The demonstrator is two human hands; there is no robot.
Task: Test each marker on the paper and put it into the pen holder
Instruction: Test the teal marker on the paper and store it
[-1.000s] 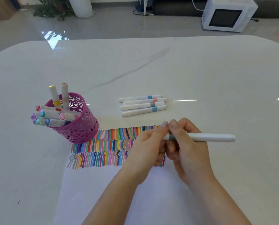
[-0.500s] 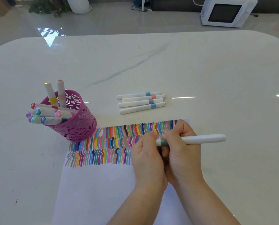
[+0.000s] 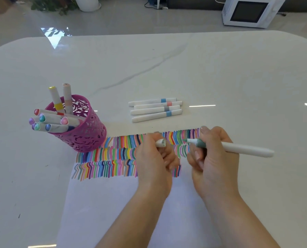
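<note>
My right hand (image 3: pixel 213 158) pinches the uncapped marker (image 3: pixel 245 149), tip toward my left hand (image 3: pixel 154 158), which grips the cap (image 3: pixel 160 143). The paper (image 3: pixel 113 203) lies just under both hands; I should tilt the tip down onto bare paper and stroke lightly.

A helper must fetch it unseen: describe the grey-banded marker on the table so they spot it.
On the white table, beyond the far edge of the striped paper and right of the pink pen holder, four white markers lie side by side. Take the third marker from the far side: only its band is grey, the others' blue or salmon.
</note>
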